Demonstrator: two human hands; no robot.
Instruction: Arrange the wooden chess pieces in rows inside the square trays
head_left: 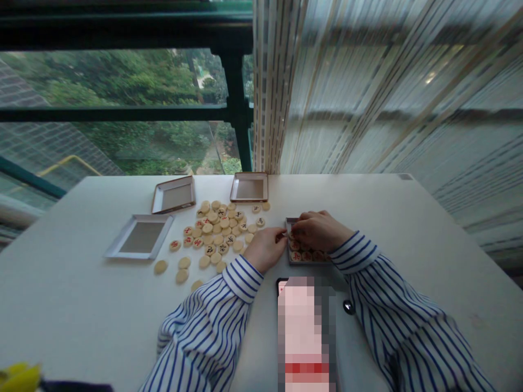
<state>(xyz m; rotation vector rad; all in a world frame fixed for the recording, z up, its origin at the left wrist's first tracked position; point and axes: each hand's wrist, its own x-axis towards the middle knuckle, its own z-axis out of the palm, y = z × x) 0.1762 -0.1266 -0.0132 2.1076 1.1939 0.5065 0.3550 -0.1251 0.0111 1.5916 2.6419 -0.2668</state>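
A shallow box (310, 263) stands right of centre with xiangqi pieces (307, 255), round and wooden with red characters, set in rows inside. My right hand (322, 231) reaches over the box, its fingers pinched on a piece at the left side. It covers much of the box. Beside the box's left wall is my left hand (265, 249), with fingers curled together and tips close to the rim; what they hold, if anything, is hidden. Left of it lies a loose heap of xiangqi pieces (207, 228), some face down, others showing red or black characters.
Three shallow trays or lids lie around the heap: a white one (158, 254) at left, one (174, 209) behind it and another (249, 200) at the back. A phone-like device (281, 288), mostly blurred out, lies in front. A small black oval object (348, 307) is near my right sleeve.
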